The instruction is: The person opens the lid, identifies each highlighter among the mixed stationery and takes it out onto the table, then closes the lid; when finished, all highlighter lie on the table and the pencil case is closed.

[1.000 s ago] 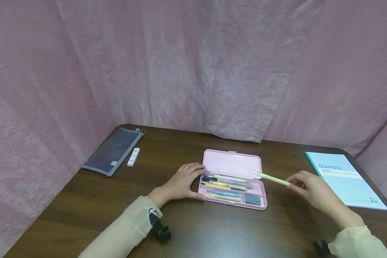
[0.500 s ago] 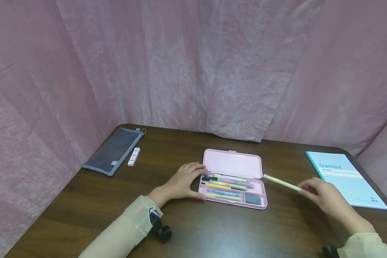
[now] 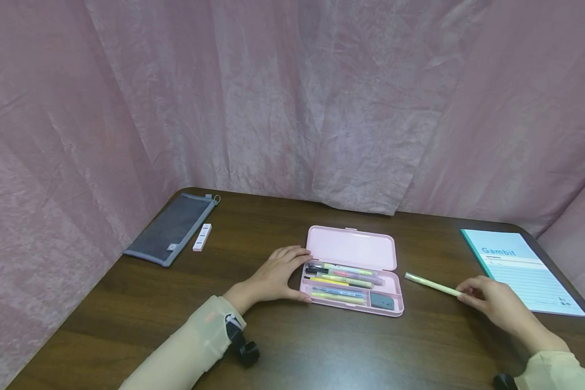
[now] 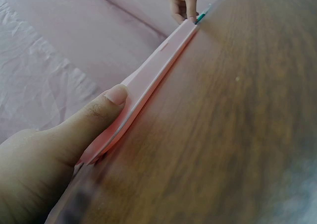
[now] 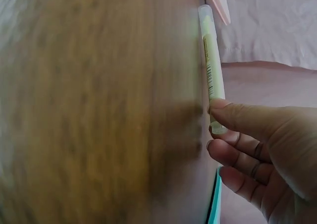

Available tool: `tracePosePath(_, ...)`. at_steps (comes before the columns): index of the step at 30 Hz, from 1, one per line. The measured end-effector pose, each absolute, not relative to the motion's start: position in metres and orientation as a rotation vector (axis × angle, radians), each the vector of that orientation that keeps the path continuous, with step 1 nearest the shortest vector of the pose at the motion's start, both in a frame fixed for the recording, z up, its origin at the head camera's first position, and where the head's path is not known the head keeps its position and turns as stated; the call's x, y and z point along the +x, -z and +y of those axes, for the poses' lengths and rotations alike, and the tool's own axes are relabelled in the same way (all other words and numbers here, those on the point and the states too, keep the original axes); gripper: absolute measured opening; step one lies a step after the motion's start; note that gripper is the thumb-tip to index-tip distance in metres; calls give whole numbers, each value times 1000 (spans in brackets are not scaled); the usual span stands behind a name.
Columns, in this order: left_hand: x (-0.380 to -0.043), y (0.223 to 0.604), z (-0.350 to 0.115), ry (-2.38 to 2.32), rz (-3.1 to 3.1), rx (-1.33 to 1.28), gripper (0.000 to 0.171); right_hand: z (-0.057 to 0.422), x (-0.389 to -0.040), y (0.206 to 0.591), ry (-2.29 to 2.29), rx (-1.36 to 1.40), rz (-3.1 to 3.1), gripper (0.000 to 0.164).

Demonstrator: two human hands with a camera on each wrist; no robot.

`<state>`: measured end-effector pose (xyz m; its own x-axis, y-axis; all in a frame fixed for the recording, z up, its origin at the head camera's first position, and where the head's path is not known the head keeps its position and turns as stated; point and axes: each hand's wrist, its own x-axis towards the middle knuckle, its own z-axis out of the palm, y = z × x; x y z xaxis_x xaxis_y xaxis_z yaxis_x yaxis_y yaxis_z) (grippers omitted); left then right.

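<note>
In the head view, a pink pencil case lies with its lid folded back, several pens and a grey eraser inside. My left hand holds its left end, thumb at the near edge and fingers at the hinge side; the left wrist view shows the thumb against the case's side wall. To the right of the case, my right hand pinches the end of a pale yellow-green highlighter. The right wrist view shows the highlighter's clear cap and barcode, with the thumb over its lower end.
A white-and-teal notepad lies at the table's right. On the left are a grey mesh zip pouch and a small white strip with dark marks. Pink curtains hang behind the wooden table.
My right hand has moved right with the highlighter, away from over the case's lid and down close to the table. The left hand stays at the case.
</note>
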<state>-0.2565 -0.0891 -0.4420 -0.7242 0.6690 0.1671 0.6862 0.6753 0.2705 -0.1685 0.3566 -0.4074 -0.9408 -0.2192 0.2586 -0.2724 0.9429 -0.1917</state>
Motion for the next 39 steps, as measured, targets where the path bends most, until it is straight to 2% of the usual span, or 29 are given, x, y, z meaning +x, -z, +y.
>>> tracePosePath(25,-256,442,-89,470,-2812,-1150,98,361,-168,407,-384,348,-2920,13)
tracePosePath(39,-256,441,-89,481,-2800,-1144,98,346,-171,363,-347,421,-2839,19)
